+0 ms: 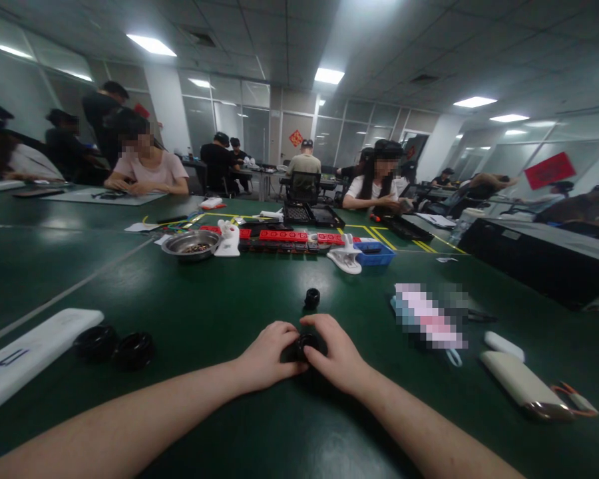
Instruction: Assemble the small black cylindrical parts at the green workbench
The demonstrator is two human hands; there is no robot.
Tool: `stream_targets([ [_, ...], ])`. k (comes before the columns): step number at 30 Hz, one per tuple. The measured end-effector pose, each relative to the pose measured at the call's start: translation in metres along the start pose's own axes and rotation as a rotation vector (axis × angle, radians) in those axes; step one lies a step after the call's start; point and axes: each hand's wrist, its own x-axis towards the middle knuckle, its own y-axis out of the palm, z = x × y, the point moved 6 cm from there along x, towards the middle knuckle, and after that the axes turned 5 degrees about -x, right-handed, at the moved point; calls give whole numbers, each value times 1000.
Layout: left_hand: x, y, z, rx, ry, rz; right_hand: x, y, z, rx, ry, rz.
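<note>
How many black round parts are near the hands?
4 black parts: one between the left hand and right hand, one just beyond them, two at the left beside the white bar. More may be hidden.

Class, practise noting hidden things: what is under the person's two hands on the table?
A black round part shows between the left hand and right hand, which cover most of it.

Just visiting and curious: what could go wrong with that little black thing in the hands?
The black part is pinched between the left hand and right hand, mostly hidden; it might slip and roll across the green table. It could also knock the loose black piece just beyond.
</note>
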Motion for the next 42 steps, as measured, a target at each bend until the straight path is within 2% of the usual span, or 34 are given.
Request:
stream_targets([
  [6,0,-1,-3,-4,-3,7,2,3,-8,-121,108,-22],
  [9,0,-2,-4,0,-13,13,3,2,-3,-159,67,-6],
  [12,0,-2,-3,4,-15,8,2,1,4,-119,-28,24],
  [14,0,-2,-2,8,-5,0,1,-1,4,-90,-41,25],
  [17,0,-1,-1,10,12,-2,2,-3,-4,-97,49,-5],
  [20,0,0,0,8,14,1,3,-1,-6,-159,81,30],
  [27,-1,1,0,34,7,-6,0,3,5,-48,-64,162],
  [32,0,1,-1,37,11,14,2,-6,0,-181,46,88],
  [36,0,1,-1,20,6,4,4,-6,-2,-310,108,149],
  [40,-1,1,0,23,8,5,2,-3,4,-159,2,240],
  [42,-1,1,0,36,9,8,0,-4,5,-116,-19,241],
])
